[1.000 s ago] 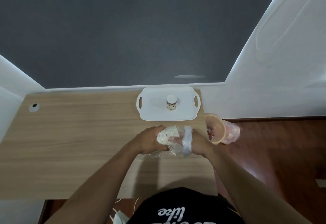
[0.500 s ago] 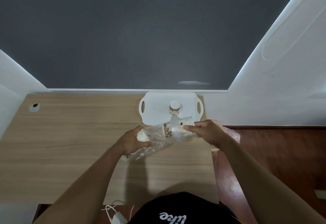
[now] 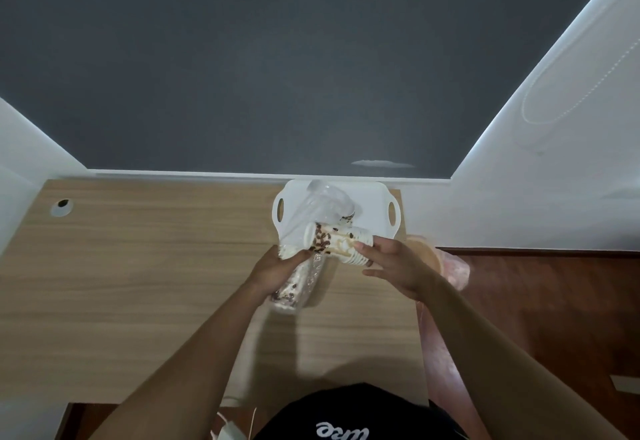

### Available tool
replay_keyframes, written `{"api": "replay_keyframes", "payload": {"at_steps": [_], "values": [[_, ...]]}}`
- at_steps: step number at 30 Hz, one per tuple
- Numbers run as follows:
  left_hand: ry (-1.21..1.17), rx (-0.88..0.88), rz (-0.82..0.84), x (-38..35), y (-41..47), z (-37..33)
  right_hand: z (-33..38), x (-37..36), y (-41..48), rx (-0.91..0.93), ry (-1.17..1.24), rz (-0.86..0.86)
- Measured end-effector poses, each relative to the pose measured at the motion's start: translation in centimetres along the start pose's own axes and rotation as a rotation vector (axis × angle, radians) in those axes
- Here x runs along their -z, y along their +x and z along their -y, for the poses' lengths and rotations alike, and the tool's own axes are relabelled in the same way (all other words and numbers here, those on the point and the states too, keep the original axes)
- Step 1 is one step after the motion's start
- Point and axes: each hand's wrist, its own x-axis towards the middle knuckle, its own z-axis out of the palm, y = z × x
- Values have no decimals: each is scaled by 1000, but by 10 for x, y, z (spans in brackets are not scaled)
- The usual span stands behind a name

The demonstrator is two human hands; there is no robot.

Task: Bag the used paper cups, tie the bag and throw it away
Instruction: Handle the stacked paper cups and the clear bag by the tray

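My left hand grips a clear plastic bag whose open mouth stands up over the white tray. Lower in the bag, below my left hand, lies a stack of paper cups with brown bean print. My right hand holds another stack of the same paper cups sideways at the bag, its rim end toward my left hand. The bag hides most of a cup standing on the tray.
The wooden table ends at the right beside my right arm. A bin lined with a pink bag sits on the dark floor just past that edge. A cable hole marks the table's far left.
Both hands have lifted off the table and moved apart toward the tray. The bag now stands up open, and my right hand has taken a sideways stack of cups.
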Motion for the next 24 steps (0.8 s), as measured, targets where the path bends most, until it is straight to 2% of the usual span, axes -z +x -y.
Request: {"api": "replay_keyframes", "payload": {"at_steps": [5, 8, 11, 16, 20, 24], "values": [[-75, -39, -31, -8, 7, -9, -17, -11, 20, -29, -233, -12], [-84, -28, -24, -10, 15, -12, -26, -13, 31, 44, -383, 13], [-116, -44, -2, -19, 23, -19, -32, -22, 44, 155, -510, -95], [-157, -55, -92, -18, 25, -34, -26, -28, 65, 306, -728, -256], [-211, -88, -98, -7, 35, -33, -4, -26, 86, 325, -717, -247], [-262, -27, -126, 1, 48, -20, 14, -20, 108, 253, -576, -337]]}}
